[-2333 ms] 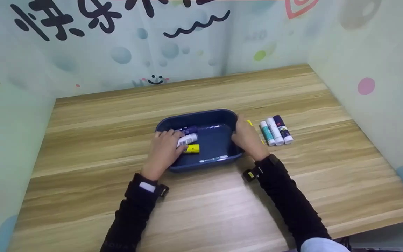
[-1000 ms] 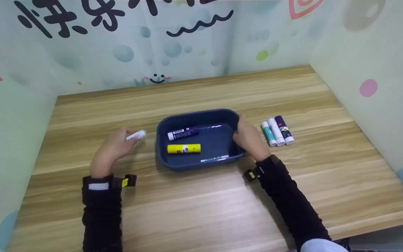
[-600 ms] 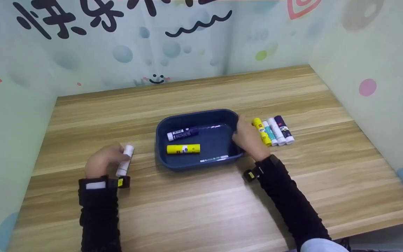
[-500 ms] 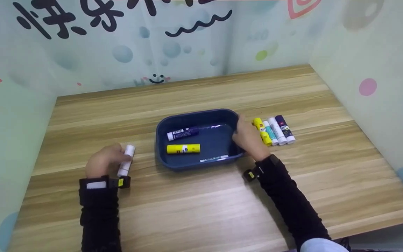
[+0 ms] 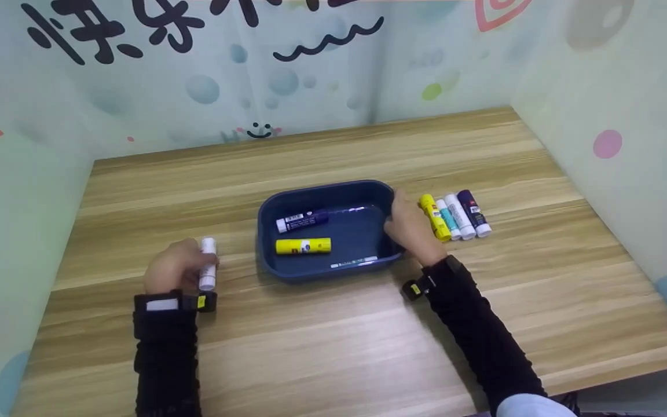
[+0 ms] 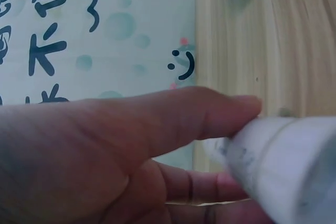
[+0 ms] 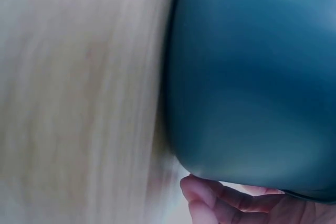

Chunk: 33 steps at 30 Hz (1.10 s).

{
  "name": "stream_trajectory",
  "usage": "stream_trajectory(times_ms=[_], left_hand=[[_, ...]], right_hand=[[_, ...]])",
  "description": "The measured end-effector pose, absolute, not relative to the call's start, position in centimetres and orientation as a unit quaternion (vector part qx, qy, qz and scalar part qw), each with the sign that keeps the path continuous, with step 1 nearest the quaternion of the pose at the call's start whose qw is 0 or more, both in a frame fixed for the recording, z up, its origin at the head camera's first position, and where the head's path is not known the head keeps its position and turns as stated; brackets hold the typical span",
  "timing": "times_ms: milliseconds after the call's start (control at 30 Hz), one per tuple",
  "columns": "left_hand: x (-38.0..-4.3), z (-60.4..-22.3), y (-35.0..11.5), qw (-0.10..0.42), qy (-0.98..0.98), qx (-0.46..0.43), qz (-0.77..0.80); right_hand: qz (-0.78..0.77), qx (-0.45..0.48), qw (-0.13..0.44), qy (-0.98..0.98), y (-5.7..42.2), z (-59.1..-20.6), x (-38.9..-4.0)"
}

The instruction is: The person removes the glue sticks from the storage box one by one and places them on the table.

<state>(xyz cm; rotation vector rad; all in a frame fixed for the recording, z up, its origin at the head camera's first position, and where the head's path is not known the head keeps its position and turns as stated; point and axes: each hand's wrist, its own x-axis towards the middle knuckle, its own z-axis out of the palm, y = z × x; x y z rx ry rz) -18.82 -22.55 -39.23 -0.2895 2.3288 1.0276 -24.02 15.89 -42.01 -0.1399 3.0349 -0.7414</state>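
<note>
My left hand (image 5: 172, 266) pinches a white glue stick (image 5: 208, 279) between thumb and fingers, left of the navy tub (image 5: 356, 231). In the left wrist view, the round end of the white stick (image 6: 283, 156) fills the lower right, with the thumb on top and fingers beneath. My right hand (image 5: 413, 229) grips the tub's right rim, fingers curled at its wall, as the right wrist view also shows. Inside the tub lie a purple glue stick (image 5: 303, 220) with a white cap and a yellow glue stick (image 5: 303, 246).
Right of the tub, glue sticks lie side by side: yellow (image 5: 435, 218), turquoise and white (image 5: 448, 219), white (image 5: 460, 217) and dark purple (image 5: 475, 214). Printed wall panels (image 5: 310, 98) border the wooden table (image 5: 322, 347) at the back and sides.
The left hand has lifted the white glue stick out of the tub, carried it left and turned it lengthwise. The dark purple stick at right has shifted slightly right. The right hand stays on the rim.
</note>
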Motion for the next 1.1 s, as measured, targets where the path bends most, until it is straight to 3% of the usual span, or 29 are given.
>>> stream_trajectory(times_ms=[167, 633, 833, 1100], left_hand=[[-18.9, -39.5, -22.5, 0.259, 0.862, -0.122, 0.419], [-19.0, -38.6, -22.5, 0.257, 0.897, -0.117, 0.341], [-18.5, -37.6, -21.9, 0.194, 0.945, -0.09, 0.246], [-18.4, -36.3, -19.9, 0.088, 0.967, -0.057, 0.234]], right_hand=[[-0.239, -0.043, 0.016, 0.97, 15.9, -42.0, -24.0], [-0.239, -0.034, 0.027, 0.97, 15.9, -41.8, -23.9], [-0.235, -0.03, 0.029, 0.971, 16.0, -41.8, -24.0], [-0.235, -0.033, 0.03, 0.971, 15.8, -41.9, -24.1]])
